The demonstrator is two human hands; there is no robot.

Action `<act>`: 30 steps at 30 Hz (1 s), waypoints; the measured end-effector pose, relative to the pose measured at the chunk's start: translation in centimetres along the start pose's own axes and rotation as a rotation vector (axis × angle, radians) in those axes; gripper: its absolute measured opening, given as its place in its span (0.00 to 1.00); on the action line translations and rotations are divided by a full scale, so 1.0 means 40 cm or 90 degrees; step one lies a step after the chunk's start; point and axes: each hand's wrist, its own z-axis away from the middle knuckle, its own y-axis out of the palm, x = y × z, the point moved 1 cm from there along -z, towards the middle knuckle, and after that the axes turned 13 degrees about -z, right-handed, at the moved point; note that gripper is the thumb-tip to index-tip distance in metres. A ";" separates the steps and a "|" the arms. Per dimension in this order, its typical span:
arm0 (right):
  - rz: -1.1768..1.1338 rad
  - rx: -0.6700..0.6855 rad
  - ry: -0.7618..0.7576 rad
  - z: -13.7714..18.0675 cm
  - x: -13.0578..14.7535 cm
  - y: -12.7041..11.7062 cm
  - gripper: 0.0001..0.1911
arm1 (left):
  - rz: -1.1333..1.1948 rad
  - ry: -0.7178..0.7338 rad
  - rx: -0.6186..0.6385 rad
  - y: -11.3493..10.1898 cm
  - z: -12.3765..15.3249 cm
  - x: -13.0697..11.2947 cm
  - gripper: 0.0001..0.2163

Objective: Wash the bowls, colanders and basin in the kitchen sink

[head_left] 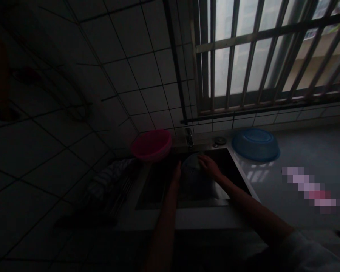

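Note:
A round, bluish-grey basin-like vessel point(194, 177) is held tilted over the metal sink point(238, 170); the dim light hides its exact kind. My left hand point(177, 173) grips its left edge, fingers partly in shadow. At the upper right of its surface, my right hand point(209, 166) is closed with bent fingers. Under those fingertips shows a small, pale greenish sponge-like piece point(198, 160), pressed against the vessel. Just behind the hands stands the faucet point(189, 136).
A pink basin point(153, 145) sits at the sink's back left corner, and an upturned blue basin point(255, 144) on the counter point(308, 151) to the right. Near the faucet lies a round drain strainer point(220, 141). A striped cloth point(110, 175) is at left. A barred window point(249, 56) is above.

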 end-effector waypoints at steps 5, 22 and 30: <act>0.079 0.079 -0.099 0.025 0.040 0.051 0.22 | 0.040 -0.035 -0.052 -0.006 0.007 -0.016 0.28; -0.063 -0.094 0.270 -0.005 -0.137 -0.023 0.21 | -0.244 0.119 -0.114 0.007 0.006 -0.010 0.18; 0.004 0.071 0.016 0.022 -0.022 0.066 0.26 | -0.307 0.144 -0.260 -0.008 0.008 -0.031 0.13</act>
